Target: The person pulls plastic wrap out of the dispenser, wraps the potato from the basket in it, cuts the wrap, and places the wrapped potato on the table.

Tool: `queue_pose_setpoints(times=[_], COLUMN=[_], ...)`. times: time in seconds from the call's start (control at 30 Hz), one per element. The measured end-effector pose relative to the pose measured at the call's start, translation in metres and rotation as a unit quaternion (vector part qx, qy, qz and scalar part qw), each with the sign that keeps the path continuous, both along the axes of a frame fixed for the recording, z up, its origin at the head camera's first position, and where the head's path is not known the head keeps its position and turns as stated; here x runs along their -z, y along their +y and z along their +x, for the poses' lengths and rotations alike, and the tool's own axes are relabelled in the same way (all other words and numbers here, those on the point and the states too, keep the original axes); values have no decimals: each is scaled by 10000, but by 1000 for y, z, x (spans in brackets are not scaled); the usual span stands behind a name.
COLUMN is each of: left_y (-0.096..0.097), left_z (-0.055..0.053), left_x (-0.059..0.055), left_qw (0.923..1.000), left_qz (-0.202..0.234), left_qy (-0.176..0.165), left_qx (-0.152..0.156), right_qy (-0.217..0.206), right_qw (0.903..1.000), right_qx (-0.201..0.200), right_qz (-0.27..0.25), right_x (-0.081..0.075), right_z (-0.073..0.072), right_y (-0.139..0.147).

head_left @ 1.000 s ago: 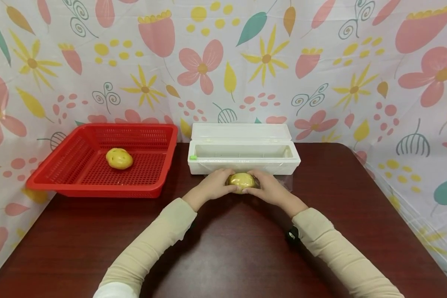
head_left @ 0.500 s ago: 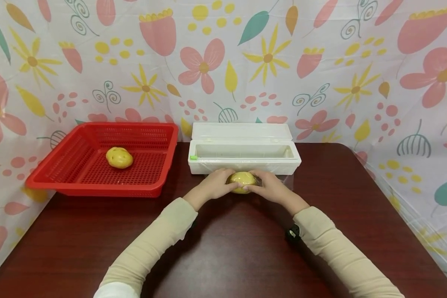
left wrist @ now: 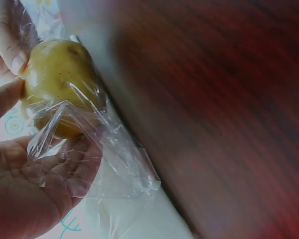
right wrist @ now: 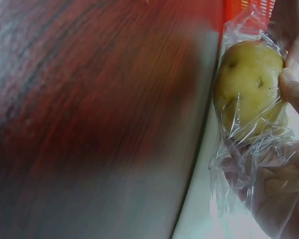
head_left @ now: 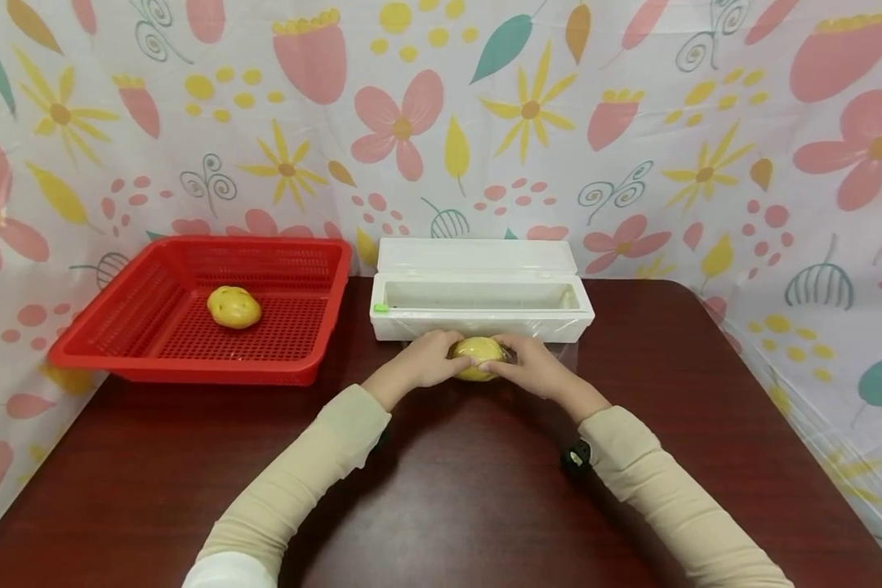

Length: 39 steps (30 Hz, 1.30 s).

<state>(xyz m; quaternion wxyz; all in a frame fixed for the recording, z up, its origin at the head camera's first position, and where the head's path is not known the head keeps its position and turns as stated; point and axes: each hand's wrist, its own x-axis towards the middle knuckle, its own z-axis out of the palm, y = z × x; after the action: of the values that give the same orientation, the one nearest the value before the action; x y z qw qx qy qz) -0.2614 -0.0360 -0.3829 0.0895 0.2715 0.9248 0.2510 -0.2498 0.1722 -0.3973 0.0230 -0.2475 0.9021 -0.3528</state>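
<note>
A yellow potato (head_left: 479, 359) is held between both hands just in front of the white box. My left hand (head_left: 428, 359) grips its left side, with the thumb on the near face. From the other side my right hand (head_left: 535, 366) grips it too, and the two thumbs nearly meet. Clear plastic film (left wrist: 122, 167) clings over the potato and hangs loose across the left palm. More crumpled film (right wrist: 239, 164) lies over the right palm and fingers in the right wrist view. The potato's far side is hidden in the head view.
The long white box (head_left: 412, 328) stands behind the hands with its lid (head_left: 478, 255) raised and a small green piece (head_left: 380, 308) at its left front edge. At the back left, a red basket (head_left: 191, 374) contains another potato (head_left: 233, 308). A patterned curtain hangs behind the dark table (head_left: 441, 506).
The potato has turned slightly between the fingers, and the right thumb has shifted a little. Both hands stay in almost the same place. The head view has tilted slightly.
</note>
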Motion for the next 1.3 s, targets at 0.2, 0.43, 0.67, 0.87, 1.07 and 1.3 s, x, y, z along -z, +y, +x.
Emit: queue_pose_setpoints(times=[0.2, 0.43, 0.67, 0.87, 1.07, 1.3], left_y=[0, 0, -1, 2, 4, 1], left_z=[-1, -3, -3, -3, -2, -1], left_x=[-2, -1, -4, -4, -2, 0], left_qw=[9999, 9966, 9896, 9896, 9918, 9904], left_qz=[76, 495, 877, 1061, 767, 552], left_qy=[-103, -536, -904, -630, 25, 347], left_qx=[-98, -375, -693, -744, -1018, -1222], right_qy=[-151, -270, -672, -305, 19, 128], right_qw=[9998, 9984, 9934, 9934, 9933, 9929], right_qx=[113, 312, 509, 638, 729, 1006], right_qz=[-55, -378, -779, -909, -893, -626], right_x=[1, 3, 5, 8, 8, 6], right_z=[-2, -2, -9, -9, -10, -9], right_y=[0, 2, 4, 5, 4, 0])
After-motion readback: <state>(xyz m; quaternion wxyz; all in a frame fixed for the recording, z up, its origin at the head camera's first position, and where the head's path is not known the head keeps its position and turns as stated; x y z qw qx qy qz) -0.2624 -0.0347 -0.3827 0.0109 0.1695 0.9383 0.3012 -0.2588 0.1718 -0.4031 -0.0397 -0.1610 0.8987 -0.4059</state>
